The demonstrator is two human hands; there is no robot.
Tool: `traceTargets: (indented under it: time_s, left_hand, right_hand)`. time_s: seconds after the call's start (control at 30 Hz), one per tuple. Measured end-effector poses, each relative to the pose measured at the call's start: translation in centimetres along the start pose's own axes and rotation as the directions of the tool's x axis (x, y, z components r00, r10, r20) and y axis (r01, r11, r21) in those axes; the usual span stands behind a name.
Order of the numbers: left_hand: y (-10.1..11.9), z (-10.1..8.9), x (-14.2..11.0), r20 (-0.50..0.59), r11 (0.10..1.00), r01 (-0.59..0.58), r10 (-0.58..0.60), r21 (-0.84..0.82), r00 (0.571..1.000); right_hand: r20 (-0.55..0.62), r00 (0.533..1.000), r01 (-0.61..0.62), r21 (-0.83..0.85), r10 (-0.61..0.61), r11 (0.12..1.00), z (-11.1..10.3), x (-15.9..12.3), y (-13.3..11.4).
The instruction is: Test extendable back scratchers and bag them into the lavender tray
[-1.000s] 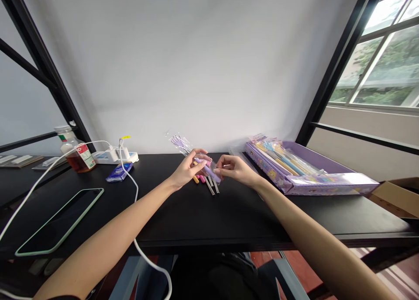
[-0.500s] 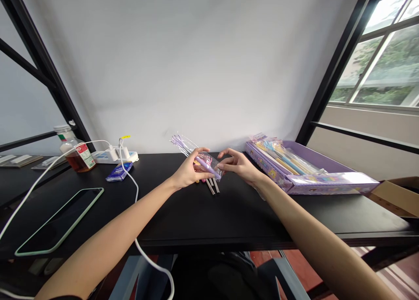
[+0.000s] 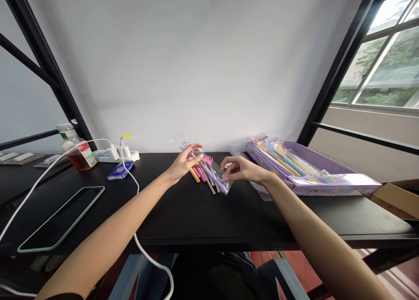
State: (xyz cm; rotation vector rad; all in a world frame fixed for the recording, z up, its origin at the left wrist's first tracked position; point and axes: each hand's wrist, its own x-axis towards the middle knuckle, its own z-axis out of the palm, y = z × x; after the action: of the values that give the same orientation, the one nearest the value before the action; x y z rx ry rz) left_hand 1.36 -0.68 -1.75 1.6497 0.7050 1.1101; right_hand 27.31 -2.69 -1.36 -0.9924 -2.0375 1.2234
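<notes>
Black desk [image 3: 183,221], purple stick [image 3: 213,178] slanting, prongs [image 3: 184,146] far left, left hand [image 3: 182,164] loosely gripping it, right hand [image 3: 242,169] pinching wrapper [image 3: 227,187]

The front of the tabletop [image 3: 209,221] offers open passage, while the purple box [image 3: 334,184] blocks the right and the phone [image 3: 62,219] the left.

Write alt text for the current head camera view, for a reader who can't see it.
Two bare hands, left and right, handle a clear plastic sleeve with a purple item inside, above a black desk. To the right sits an open purple box of wrapped sticks; to the left, a phone and a bottle.
</notes>
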Motion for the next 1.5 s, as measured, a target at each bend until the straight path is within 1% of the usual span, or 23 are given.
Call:
traceTargets:
  time_s: [0.07,0.13,0.2,0.27,0.3,0.33,0.37,0.4,0.47,0.5,0.53,0.6,0.7,0.77,0.83,0.9,1.03,1.13,1.2,1.3,1.37,1.43,1.5]
  left_hand:
    - [-0.4,-0.7,0.4,-0.116,1.0,0.02,-0.02,0.001,0.993]
    - [-0.9,-1.3,0.6,-0.196,0.999,0.035,-0.026,0.041,0.98]
    - [-1.5,-1.6,0.8,-0.205,0.991,0.037,-0.01,0.127,0.979]
    - [-2.0,-1.4,0.8,-0.151,0.973,0.008,0.028,0.232,0.988]
    - [-2.2,-1.2,0.7,-0.116,0.96,-0.012,0.046,0.279,0.992]
    - [-2.4,-0.9,0.7,-0.083,0.948,-0.025,0.054,0.318,0.995]
    - [-2.5,-0.6,0.6,-0.05,0.938,-0.032,0.052,0.346,0.997]
    - [-2.6,-0.3,0.5,-0.015,0.93,-0.038,0.046,0.364,0.999]
    - [-2.7,0.3,0.2,0.051,0.918,-0.053,0.036,0.392,0.998]
    - [-2.7,0.5,0.1,0.079,0.909,-0.067,0.038,0.411,0.996]
    - [-2.7,0.7,-0.1,0.101,0.897,-0.08,0.04,0.435,0.994]
    - [-2.5,1.0,-0.4,0.145,0.864,-0.089,0.018,0.496,0.989]
    - [-2.2,1.2,-0.7,0.219,0.823,-0.108,-0.02,0.558,0.975]
    - [-2.1,1.4,-0.8,0.25,0.794,-0.168,0.021,0.584,0.968]
    - [-2.1,1.5,-0.8,0.251,0.773,-0.221,0.083,0.595,0.965]
    - [-2.1,1.5,-0.6,0.222,0.78,-0.239,0.131,0.578,0.966]
    - [-2.5,1.3,-0.1,0.068,0.807,-0.212,0.21,0.55,0.975]
    - [-3.1,0.8,0.3,-0.036,0.845,-0.157,0.204,0.51,0.978]
    - [-3.4,0.4,0.6,-0.076,0.875,-0.117,0.172,0.47,0.982]
    - [-3.2,-0.2,0.7,-0.105,0.854,-0.062,0.135,0.516,0.985]
    - [-2.5,-0.5,0.6,-0.054,0.796,-0.046,0.098,0.603,0.994]
    - [-1.8,-0.9,0.4,0.013,0.75,-0.047,0.05,0.66,0.999]
    - [-1.2,-1.2,0.3,0.041,0.744,-0.049,0.028,0.667,0.999]
  right_hand:
    - [0.102,0.991,-0.076,-0.11,0.087,0.991,-0.6,-0.3,0.2]
    - [0.189,0.967,-0.132,-0.198,0.17,0.971,-1.2,-0.7,0.4]
    - [0.25,0.943,-0.157,-0.25,0.22,0.956,-1.5,-1.0,0.4]
    - [0.25,0.942,-0.154,-0.277,0.226,0.948,-1.6,-1.1,0.2]
    - [0.207,0.956,-0.14,-0.295,0.206,0.945,-1.6,-1.1,0.1]
    - [0.121,0.978,-0.123,-0.324,0.17,0.938,-1.6,-1.0,0.0]
    - [-0.002,0.993,-0.109,-0.37,0.117,0.923,-1.5,-0.8,0.1]
    - [-0.139,0.989,-0.105,-0.435,0.049,0.894,-1.5,-0.6,0.3]
    - [-0.345,0.934,-0.145,-0.596,-0.089,0.79,-1.4,-0.2,1.0]
    - [-0.386,0.913,-0.176,-0.67,-0.136,0.721,-1.4,0.1,1.6]
    - [-0.389,0.908,-0.201,-0.731,-0.156,0.652,-1.4,0.2,2.2]
    - [-0.367,0.92,-0.242,-0.806,-0.137,0.54,-1.4,0.5,3.3]
    - [-0.362,0.929,-0.291,-0.84,-0.073,0.459,-1.4,0.6,4.3]
    - [-0.359,0.931,-0.298,-0.846,-0.06,0.442,-1.4,0.7,4.5]
    - [-0.359,0.932,-0.297,-0.846,-0.059,0.443,-1.4,0.7,4.4]
    - [-0.367,0.928,-0.303,-0.842,-0.062,0.447,-1.5,0.7,4.3]
    - [-0.366,0.925,-0.292,-0.854,-0.1,0.43,-1.5,0.8,4.0]
    - [-0.393,0.906,-0.298,-0.857,-0.158,0.419,-1.4,0.8,3.7]
    - [-0.415,0.875,-0.284,-0.857,-0.251,0.43,-1.3,0.7,3.4]
    - [-0.424,0.788,-0.158,-0.84,-0.446,0.519,-0.9,0.8,2.9]
    - [-0.429,0.732,-0.038,-0.802,-0.53,0.596,-0.5,1.0,2.6]
    - [-0.446,0.712,0.039,-0.746,-0.542,0.665,0.0,1.1,2.3]
    - [-0.47,0.735,0.078,-0.658,-0.49,0.749,0.5,1.2,2.0]
